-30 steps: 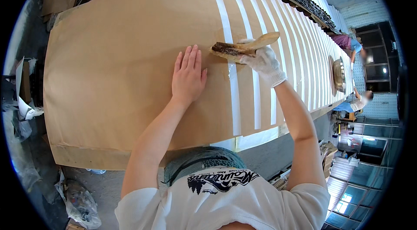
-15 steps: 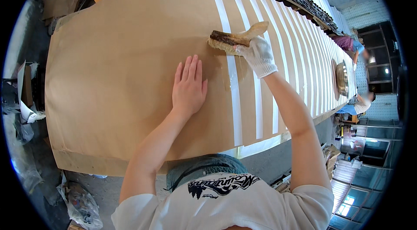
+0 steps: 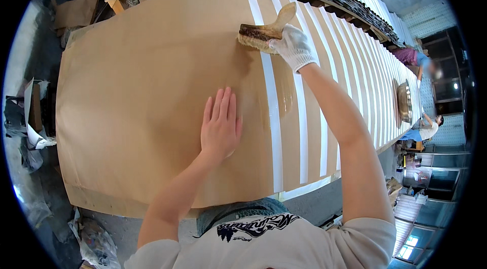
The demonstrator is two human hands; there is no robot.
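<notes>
Across the head view's brown paper (image 3: 127,91), the gloved right hand (image 3: 294,47) grips a brush (image 3: 257,32) over the leftmost white strip (image 3: 272,116), bristle contact unclear; the left hand (image 3: 220,128) lies flat, empty. Brushing seems in hand; another stroke would call for steady paper.

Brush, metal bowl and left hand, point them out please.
Brush (image 3: 261,32), head view: dark block.
Metal bowl (image 3: 404,101), head view: outer wall.
Left hand (image 3: 220,131), head view: back of the hand.

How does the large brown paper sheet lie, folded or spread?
Spread: the sheet extends broadly beneath the bare left hand, no fold showing.
</notes>
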